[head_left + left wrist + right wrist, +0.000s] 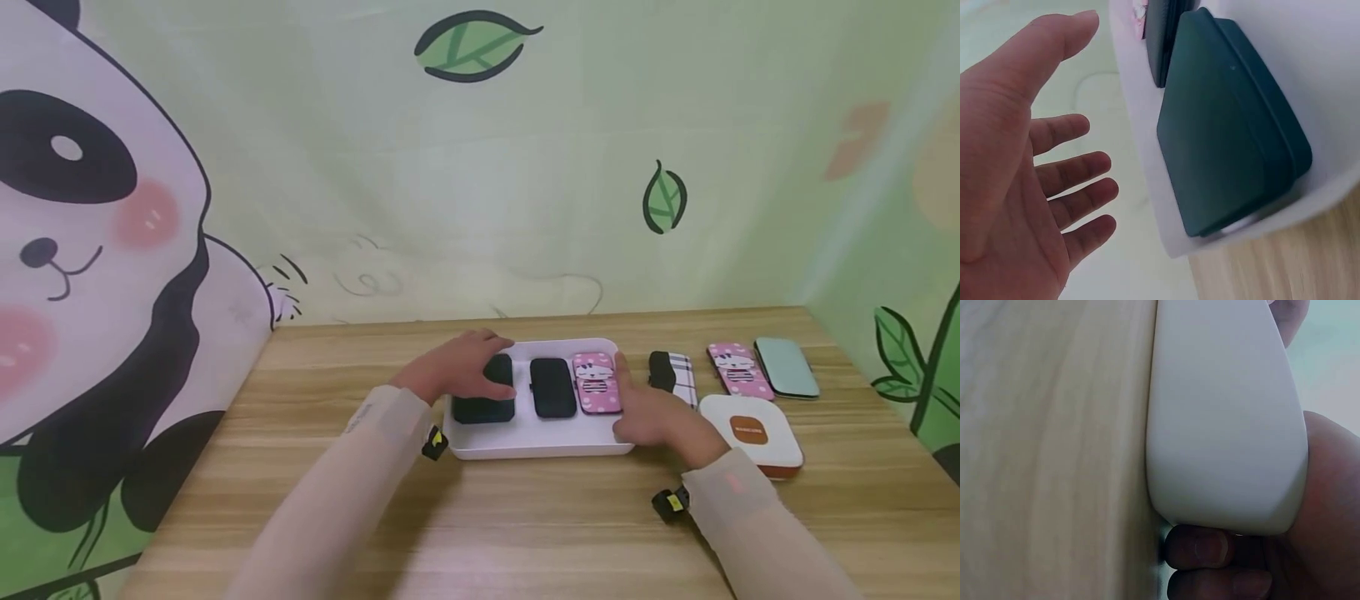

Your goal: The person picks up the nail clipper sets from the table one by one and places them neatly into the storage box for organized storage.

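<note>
A white tray stands on the table with three cases in it. At its left end lies a dark green case, partly covered by my left hand in the head view. That hand hovers over the case with thumb and fingers spread, holding nothing. Mid-tray is a black case, and beside it a pink case with a cat picture. My right hand grips the tray's right end. In the right wrist view its fingers curl against the outside of the tray wall.
Right of the tray lie a black-and-plaid case, a second pink cat case and a mint case. A white rounded box with a brown label sits near my right wrist. A printed panda backdrop rises behind the wooden table.
</note>
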`<state>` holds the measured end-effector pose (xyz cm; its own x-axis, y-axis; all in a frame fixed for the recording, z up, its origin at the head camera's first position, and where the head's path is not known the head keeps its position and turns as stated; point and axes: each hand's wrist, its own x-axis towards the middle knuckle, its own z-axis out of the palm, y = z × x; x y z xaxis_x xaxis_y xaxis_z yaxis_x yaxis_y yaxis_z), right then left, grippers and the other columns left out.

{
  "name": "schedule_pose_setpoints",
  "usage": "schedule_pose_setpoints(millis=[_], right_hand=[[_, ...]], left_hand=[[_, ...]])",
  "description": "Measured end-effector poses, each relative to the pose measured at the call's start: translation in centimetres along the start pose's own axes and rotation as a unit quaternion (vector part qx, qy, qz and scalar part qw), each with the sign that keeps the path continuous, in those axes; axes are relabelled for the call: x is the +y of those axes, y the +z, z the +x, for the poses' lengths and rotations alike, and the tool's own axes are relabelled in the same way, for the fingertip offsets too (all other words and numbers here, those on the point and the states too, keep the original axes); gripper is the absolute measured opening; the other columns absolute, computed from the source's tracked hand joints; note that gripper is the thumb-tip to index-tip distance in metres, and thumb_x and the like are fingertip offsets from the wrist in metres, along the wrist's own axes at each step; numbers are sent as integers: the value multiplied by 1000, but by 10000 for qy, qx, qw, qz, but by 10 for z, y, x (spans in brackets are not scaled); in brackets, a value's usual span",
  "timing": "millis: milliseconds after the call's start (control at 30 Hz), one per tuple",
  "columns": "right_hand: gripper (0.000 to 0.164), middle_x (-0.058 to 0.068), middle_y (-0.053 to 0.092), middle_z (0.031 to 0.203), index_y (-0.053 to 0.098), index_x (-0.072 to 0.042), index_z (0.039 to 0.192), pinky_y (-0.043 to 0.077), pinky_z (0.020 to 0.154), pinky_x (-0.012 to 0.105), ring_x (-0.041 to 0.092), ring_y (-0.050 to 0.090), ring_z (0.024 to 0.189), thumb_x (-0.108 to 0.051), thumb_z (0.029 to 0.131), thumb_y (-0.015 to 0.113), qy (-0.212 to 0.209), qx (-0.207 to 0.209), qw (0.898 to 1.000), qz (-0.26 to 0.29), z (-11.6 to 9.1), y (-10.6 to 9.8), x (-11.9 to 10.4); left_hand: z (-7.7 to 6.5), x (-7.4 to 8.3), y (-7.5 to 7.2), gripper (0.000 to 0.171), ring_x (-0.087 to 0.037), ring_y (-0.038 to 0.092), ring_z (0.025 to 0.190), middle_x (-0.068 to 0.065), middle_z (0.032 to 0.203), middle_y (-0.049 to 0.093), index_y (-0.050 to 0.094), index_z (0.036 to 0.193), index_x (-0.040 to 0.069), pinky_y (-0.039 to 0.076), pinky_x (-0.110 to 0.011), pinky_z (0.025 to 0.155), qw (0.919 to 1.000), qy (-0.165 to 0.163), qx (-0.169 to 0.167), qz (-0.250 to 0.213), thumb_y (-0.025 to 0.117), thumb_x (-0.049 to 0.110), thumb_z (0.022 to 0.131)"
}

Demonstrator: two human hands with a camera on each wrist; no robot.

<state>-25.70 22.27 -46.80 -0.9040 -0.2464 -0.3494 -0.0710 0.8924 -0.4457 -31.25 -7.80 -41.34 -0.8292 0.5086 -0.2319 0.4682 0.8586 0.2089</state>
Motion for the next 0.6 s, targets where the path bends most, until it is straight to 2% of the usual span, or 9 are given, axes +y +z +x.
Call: schedule_pose_setpoints(millis=[133,333,600], right_hand=[[108,2,48,61,-22,-7,156,36,45,28,16,43,47,-13,86,59,-35,38,10000,-35,-1,0,0],[108,2,49,61,-21,-7,157,36,45,28,17,44,47,-14,86,60,-16,60,10000,-51,0,0,1],[108,3,49,62,-22,-7,156,36,46,28,17,44,47,-13,86,59,-21,47,10000,-15,-2,-1,-2]], left_hand=[[-7,-7,-5,87,-26,32,147,-6,161,33,37,156,23,32,-49,117,9997,47,199,-133,68,63,84],[-20,-17,-9,87,-26,32,147,-4,162,32,37,156,25,32,-51,116,9973,11,469,-567,68,63,84],[-41,-21,-12,89,-23,34,145,0,161,32,33,157,30,36,-51,114,9897,82,903,-1107,71,61,83]])
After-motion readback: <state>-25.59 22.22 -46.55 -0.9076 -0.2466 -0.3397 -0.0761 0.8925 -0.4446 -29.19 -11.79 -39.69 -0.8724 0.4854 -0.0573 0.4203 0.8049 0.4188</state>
